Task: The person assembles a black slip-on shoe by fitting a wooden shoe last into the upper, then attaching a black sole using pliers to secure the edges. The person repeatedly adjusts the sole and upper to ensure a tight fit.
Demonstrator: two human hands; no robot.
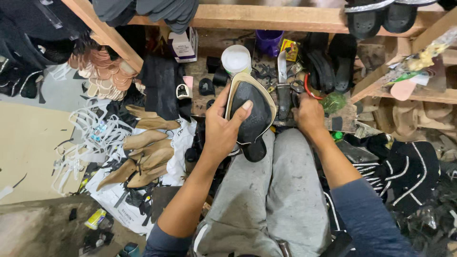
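white tub (236, 59) is sitting on the wooden bench (209, 95) | purple cup (268, 41) is standing just right of the tub | tan shoe shapes (143, 159) are lying far down-left of the tub | black sandals (333, 62) are leaning well right of it

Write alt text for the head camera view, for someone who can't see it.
Seen from above, a seated person's left hand holds a black shoe sole with a cream rim over grey-trousered knees, while the right hand reaches toward tools on a cluttered wooden bench. Tan shoe uppers lie on the floor to the left.
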